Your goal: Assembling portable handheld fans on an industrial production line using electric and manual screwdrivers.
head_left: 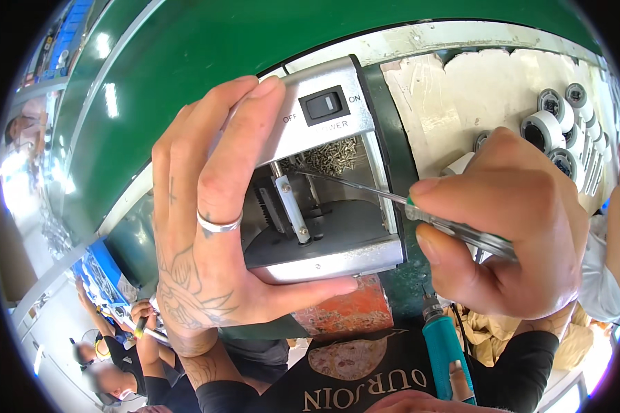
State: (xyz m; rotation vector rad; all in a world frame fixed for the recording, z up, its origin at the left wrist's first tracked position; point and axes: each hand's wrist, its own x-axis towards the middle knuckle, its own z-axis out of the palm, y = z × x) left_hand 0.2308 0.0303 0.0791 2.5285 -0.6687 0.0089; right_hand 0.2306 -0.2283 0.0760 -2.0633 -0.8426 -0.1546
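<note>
A silver and black screw feeder [322, 260] with a rocker power switch sits on the green bench. Inside it lies a heap of small silver screws [332, 158] behind a metal rail [293, 210]. My left hand [210, 186], with a ring on one finger, spans the feeder's left side, fingers on its top panel and thumb along its front edge. My right hand [506, 220] is closed around the clear handle of a screwdriver [461, 233]. The screwdriver's thin shaft reaches into the feeder, its tip near the rail and the screws.
A teal electric screwdriver [448, 351] stands near my body, right of a worn orange-red block [348, 306]. Several white round housings [543, 131] rest on a cardboard sheet [427, 103] at the right. Other people [127, 365] work at the lower left.
</note>
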